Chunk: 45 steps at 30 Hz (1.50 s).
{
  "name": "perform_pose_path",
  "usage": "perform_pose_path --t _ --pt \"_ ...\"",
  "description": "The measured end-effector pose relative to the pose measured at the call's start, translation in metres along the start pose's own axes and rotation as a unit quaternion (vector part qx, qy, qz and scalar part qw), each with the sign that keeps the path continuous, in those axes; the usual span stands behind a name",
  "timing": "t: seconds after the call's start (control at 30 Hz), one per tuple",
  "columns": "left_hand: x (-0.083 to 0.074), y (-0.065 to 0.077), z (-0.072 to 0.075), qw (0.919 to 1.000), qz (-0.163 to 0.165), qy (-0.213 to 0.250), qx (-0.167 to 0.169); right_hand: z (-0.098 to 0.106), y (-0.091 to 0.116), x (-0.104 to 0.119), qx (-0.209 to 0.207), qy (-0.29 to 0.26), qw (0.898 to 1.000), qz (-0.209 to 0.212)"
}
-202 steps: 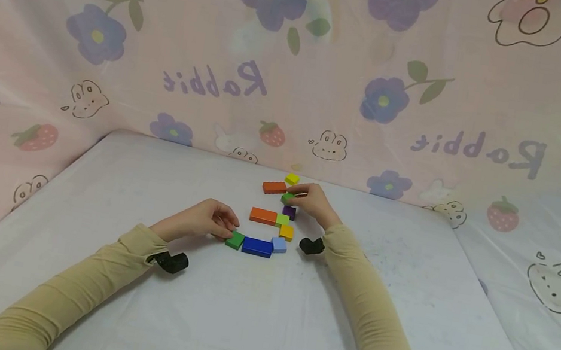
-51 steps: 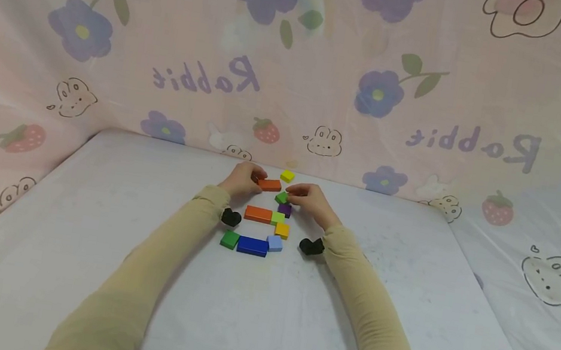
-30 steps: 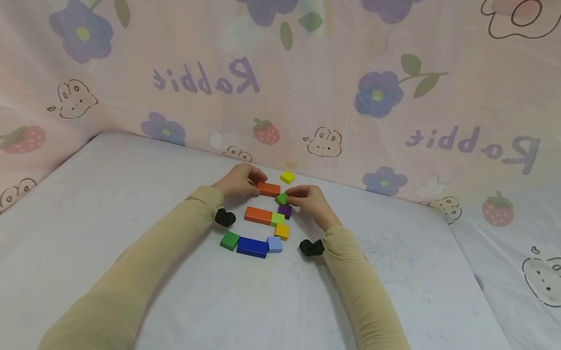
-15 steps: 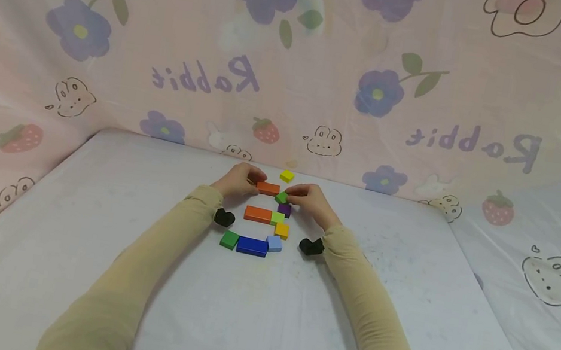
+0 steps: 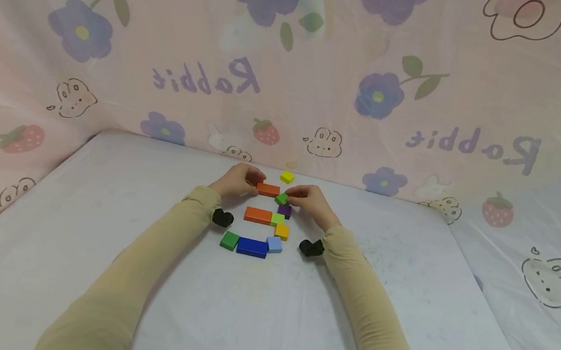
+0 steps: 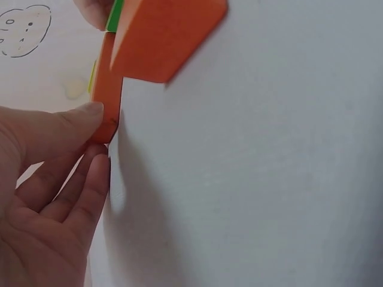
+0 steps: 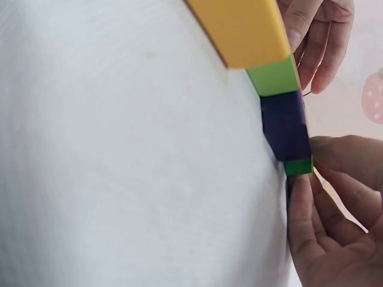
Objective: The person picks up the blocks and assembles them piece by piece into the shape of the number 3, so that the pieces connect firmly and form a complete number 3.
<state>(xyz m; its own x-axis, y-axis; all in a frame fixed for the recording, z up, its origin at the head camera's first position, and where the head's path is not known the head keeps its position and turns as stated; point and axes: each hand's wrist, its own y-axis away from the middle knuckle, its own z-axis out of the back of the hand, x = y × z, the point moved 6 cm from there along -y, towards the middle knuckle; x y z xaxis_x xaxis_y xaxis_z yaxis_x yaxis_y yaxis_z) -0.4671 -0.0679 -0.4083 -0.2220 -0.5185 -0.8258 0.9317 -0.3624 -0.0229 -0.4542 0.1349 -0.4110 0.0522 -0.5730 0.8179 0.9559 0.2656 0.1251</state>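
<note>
My left hand (image 5: 238, 182) pinches the left end of the far orange block (image 5: 268, 190), thumb on its face in the left wrist view. Touching that block's right end is a small green block (image 5: 281, 199), pinched between the thumb and fingers of my right hand (image 5: 310, 199). Just nearer lies a purple block (image 5: 284, 211), then a light green block (image 5: 277, 219) beside a second orange block (image 5: 258, 215). An amber block (image 5: 281, 232) follows. The near row has a dark green block (image 5: 229, 240), a long blue block (image 5: 252, 247) and a light blue block (image 5: 274, 245).
A lone yellow block (image 5: 287, 176) sits behind the far orange block, close to the back edge of the white table (image 5: 156, 314). Patterned cloth (image 5: 307, 70) hangs around the table. Black wrist devices (image 5: 222, 218) stick out below both sleeves.
My left hand has gone from the near dark green block to the far orange one, which has shifted slightly nearer and straightened against the small green block. My right hand stays at the green block.
</note>
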Motion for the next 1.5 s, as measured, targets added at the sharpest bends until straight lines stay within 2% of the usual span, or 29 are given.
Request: perform_pose_path --t 0.27,0.37,0.5,0.6,0.73,1.03,1.3,1.5 --pt "-0.001 -0.002 0.003 0.9996 -0.028 -0.007 -0.006 0.001 0.001 -0.001 0.0 -0.012 1.0 -0.002" --pt "-0.004 -0.002 0.004 0.9996 -0.026 -0.002 -0.009 0.0 0.001 -0.001 0.002 -0.015 1.0 -0.001" --pt "-0.008 -0.004 0.005 0.9999 -0.003 0.003 -0.016 -0.001 0.002 0.0 0.0 -0.01 1.0 0.004" --pt "-0.014 -0.011 0.003 0.9998 -0.002 -0.009 -0.019 0.0 0.002 0.001 -0.004 -0.006 1.0 0.012" --pt "-0.025 -0.018 0.001 0.9993 -0.024 -0.022 -0.016 -0.001 0.001 0.002 -0.004 -0.002 1.0 0.022" --pt "-0.04 -0.032 -0.012 0.9993 -0.038 -0.006 -0.004 -0.002 -0.001 0.001 -0.007 -0.008 1.0 0.029" --pt "-0.031 -0.047 -0.023 0.9997 -0.024 0.011 -0.001 -0.007 0.0 0.003 -0.004 -0.009 0.999 0.033" --pt "-0.028 -0.058 -0.03 0.9998 -0.013 0.01 0.008 -0.003 0.002 0.003 -0.013 -0.011 0.999 0.03"
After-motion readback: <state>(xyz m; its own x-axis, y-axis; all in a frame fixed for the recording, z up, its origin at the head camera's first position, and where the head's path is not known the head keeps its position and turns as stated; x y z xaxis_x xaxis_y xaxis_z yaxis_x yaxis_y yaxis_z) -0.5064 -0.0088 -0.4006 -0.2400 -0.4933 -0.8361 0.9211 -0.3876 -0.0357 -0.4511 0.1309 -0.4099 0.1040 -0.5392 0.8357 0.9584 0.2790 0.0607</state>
